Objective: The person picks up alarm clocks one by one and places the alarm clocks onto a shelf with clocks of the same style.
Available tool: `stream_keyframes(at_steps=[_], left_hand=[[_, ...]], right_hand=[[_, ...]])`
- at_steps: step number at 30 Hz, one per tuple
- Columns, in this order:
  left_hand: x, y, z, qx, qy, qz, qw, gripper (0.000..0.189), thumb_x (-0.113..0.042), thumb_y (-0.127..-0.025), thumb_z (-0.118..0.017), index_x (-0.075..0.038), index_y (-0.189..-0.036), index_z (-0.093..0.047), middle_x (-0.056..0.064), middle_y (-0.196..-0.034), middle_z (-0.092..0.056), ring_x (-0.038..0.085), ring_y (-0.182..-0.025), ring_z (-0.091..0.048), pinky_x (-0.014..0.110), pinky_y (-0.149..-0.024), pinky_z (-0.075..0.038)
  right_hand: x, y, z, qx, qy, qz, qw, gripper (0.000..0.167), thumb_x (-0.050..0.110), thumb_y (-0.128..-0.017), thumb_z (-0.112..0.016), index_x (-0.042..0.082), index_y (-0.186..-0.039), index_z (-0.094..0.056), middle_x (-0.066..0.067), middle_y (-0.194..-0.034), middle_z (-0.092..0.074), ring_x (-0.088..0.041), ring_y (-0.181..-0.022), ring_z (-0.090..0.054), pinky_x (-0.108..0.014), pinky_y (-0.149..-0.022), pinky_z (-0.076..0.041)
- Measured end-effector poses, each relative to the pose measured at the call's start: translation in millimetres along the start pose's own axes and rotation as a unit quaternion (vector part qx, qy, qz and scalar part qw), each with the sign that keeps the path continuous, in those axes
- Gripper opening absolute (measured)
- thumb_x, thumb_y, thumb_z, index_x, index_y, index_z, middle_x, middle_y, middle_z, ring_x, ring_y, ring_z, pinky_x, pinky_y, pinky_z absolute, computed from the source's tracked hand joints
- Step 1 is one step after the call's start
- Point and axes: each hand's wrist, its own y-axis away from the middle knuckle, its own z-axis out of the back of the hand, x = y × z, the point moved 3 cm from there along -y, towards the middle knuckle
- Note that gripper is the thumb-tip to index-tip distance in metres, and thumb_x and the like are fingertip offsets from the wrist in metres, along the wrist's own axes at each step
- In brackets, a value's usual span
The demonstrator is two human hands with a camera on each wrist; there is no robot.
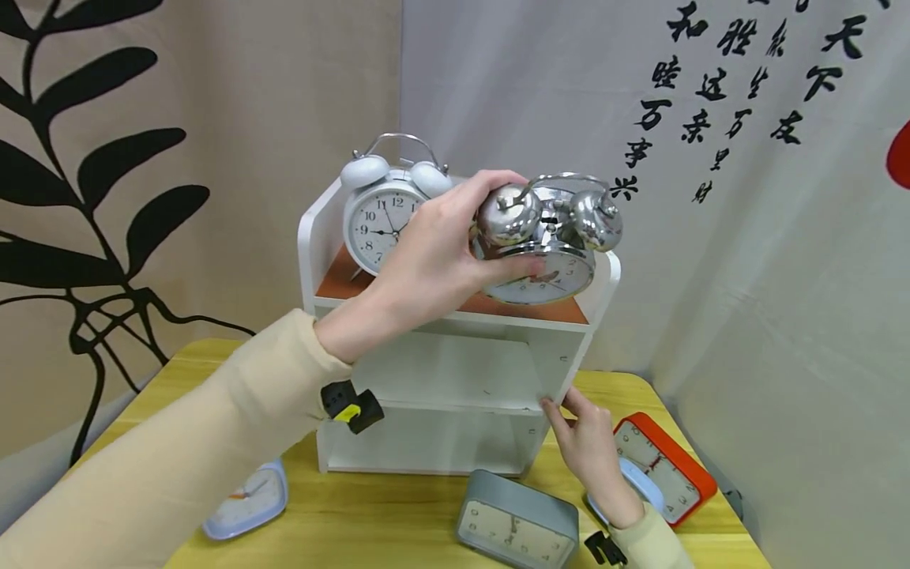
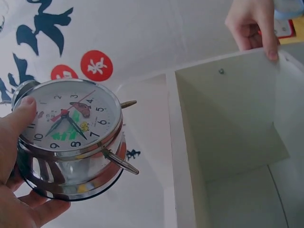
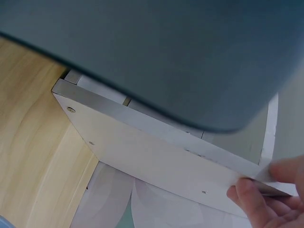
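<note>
My left hand (image 1: 444,245) grips a silver twin-bell alarm clock (image 1: 536,276) in front of the shelf's top right. In the left wrist view the clock (image 2: 71,118) shows its whole dial, with the thumb on its rim and the fingers beneath. Below, my right hand (image 1: 590,442) pinches the right side edge of the small white shelf (image 1: 441,371); the right wrist view shows thumb and fingers on either side of that panel (image 3: 156,142). A white twin-bell alarm clock (image 1: 384,217) stands on the brown top board, partly hidden by my left hand.
On the yellow wooden table (image 1: 370,521) a grey rectangular clock (image 1: 519,521) lies before the shelf. To the right are a red clock (image 1: 664,466) and a light blue item (image 1: 642,484) partly behind my right wrist. A light blue clock (image 1: 249,502) lies at left.
</note>
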Motion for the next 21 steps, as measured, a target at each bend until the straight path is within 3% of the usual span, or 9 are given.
stream_keyframes(at_steps=[10,21], left_hand=[[11.0,-23.1,-11.4,0.036,-0.003,0.055,0.9978,0.075,-0.032,-0.084,-0.091,-0.014,-0.147,-0.055,0.006,-0.139,-0.070,0.017,-0.124,-0.067,0.030,-0.109,-0.057],[21.4,-31.2,-23.1,0.065,-0.014,0.082,0.9945,0.071,-0.034,-0.086,-0.089,-0.016,-0.146,-0.055,0.005,-0.136,-0.071,0.016,-0.123,-0.068,0.031,-0.109,-0.056]], right_hand=[[-2,-0.6,-2,0.006,-0.005,-0.014,0.9999,0.030,0.001,-0.098,-0.071,-0.002,-0.128,-0.071,-0.025,-0.120,-0.078,-0.044,-0.106,-0.077,-0.042,-0.071,-0.069],[-3,-1.1,-1,0.005,-0.003,-0.013,0.9999,0.028,0.001,-0.098,-0.071,-0.002,-0.126,-0.072,-0.025,-0.118,-0.078,-0.043,-0.104,-0.077,-0.043,-0.072,-0.069]])
